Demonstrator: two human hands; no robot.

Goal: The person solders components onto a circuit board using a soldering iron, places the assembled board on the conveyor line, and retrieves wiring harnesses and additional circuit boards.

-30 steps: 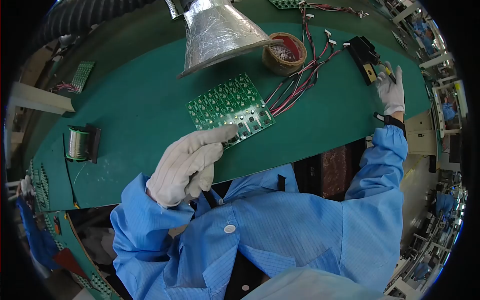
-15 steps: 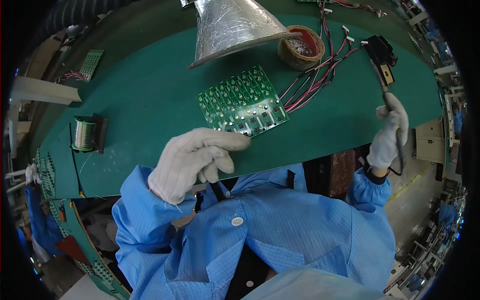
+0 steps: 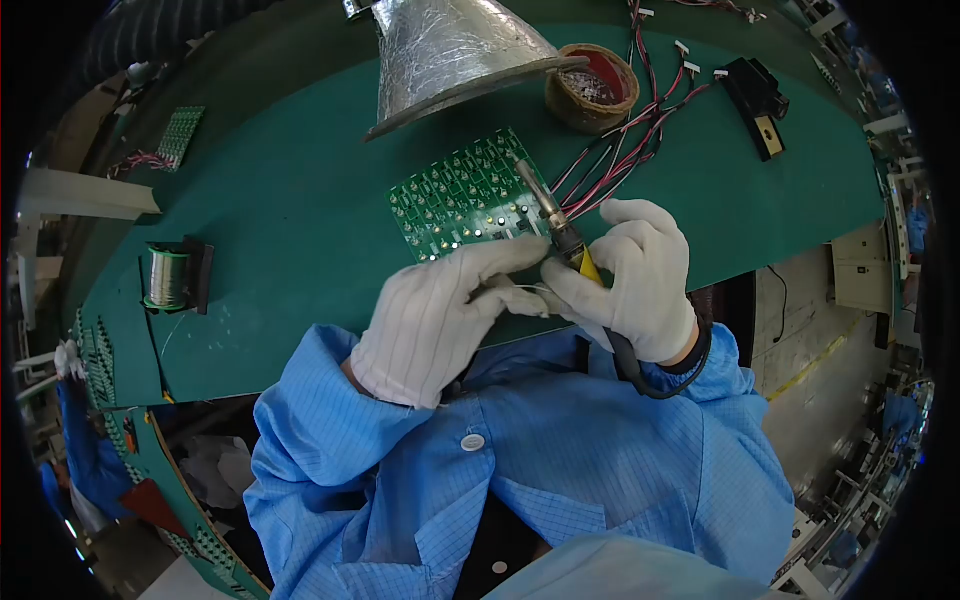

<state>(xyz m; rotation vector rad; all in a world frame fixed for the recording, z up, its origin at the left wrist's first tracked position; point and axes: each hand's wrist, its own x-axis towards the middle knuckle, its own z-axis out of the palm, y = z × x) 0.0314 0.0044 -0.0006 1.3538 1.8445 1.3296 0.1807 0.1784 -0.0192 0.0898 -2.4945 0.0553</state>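
Note:
My right hand (image 3: 640, 275), in a white glove, is closed around a soldering iron (image 3: 565, 235) with a yellow part and a black cord. The iron's metal end points up and left over the green circuit board (image 3: 450, 200). My left hand (image 3: 440, 310), also gloved, is at the board's lower edge with its fingers bent together; a thin pale wire (image 3: 530, 288) shows between its fingertips and my right hand. Red, black and white wires (image 3: 625, 160) run from the board's right side.
A foil-covered cone (image 3: 450, 60) hangs above the board. Behind lies a round tub (image 3: 592, 90); a black iron stand (image 3: 755, 100) is at the right. A solder spool (image 3: 168, 278) stands left on the green table (image 3: 270, 220). At far left is another person's gloved hand (image 3: 70, 360).
My right hand has brought the soldering iron from the stand at the right to the board. My left hand has moved slightly right, and its fingertips are now close to my right hand.

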